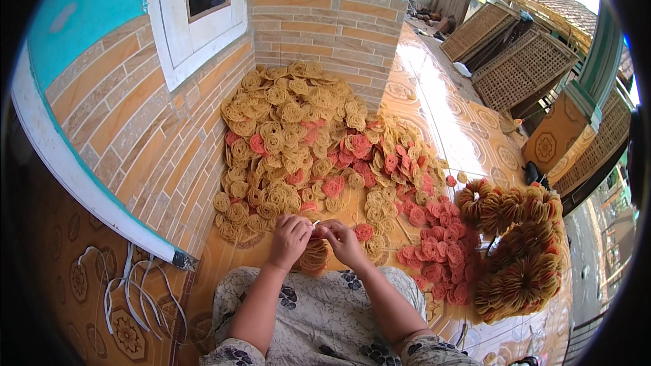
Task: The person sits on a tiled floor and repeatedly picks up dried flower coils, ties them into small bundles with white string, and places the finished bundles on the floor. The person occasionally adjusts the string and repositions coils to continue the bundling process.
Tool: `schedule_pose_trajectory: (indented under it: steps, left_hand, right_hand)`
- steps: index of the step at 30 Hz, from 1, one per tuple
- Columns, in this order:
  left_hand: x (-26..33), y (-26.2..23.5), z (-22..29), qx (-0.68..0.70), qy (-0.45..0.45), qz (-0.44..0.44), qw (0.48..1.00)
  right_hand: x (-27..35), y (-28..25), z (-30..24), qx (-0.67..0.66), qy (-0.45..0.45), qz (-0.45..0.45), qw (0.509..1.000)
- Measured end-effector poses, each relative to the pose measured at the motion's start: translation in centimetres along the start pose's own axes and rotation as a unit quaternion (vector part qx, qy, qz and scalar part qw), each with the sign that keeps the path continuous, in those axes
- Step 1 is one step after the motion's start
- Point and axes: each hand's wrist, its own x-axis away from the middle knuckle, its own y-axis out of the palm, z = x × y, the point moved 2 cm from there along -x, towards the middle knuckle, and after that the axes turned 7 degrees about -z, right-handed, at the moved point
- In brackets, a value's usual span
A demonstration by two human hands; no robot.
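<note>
Both of my hands meet in front of my lap over the tiled floor. My left hand [289,238] pinches a thin white strip at its fingertips. My right hand [344,242] grips the same strip from the other side. Hanging just below the hands is a small stack of yellow round crackers [313,256] threaded together. A large heap of loose yellow and pink lattice crackers [305,142] lies on the floor just beyond my hands, against the brick wall.
Strung bundles of crackers [519,251] lie in a curved pile at the right. White strips [132,291] lie on the floor at the lower left. A brick wall [156,135] with a white window frame stands left. Woven bamboo racks [515,61] lean at the back right.
</note>
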Motion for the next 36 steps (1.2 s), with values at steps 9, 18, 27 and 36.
schedule_pose_trajectory:
  steps: [9, 18, 27, 36]
  left_hand:
    - [-0.2, 0.6, 1.2, 0.052, -0.042, -0.034, 0.997]
    - [4.2, 1.6, -3.6, 0.141, -0.298, -0.019, 0.944]
    - [8.2, 7.8, -7.1, 0.485, -0.559, 0.013, 0.673]
    - [4.7, 4.1, -4.7, 0.876, -0.380, -0.051, 0.293]
  right_hand:
    - [0.3, -0.4, -0.6, 0.054, -0.010, 0.132, 0.990]
    - [0.4, -3.3, 5.3, 0.132, 0.080, 0.277, 0.948]
    - [0.3, -2.1, 7.6, -0.164, 0.181, 0.009, 0.970]
    - [0.4, -2.6, 3.6, -0.476, 0.252, 0.009, 0.843]
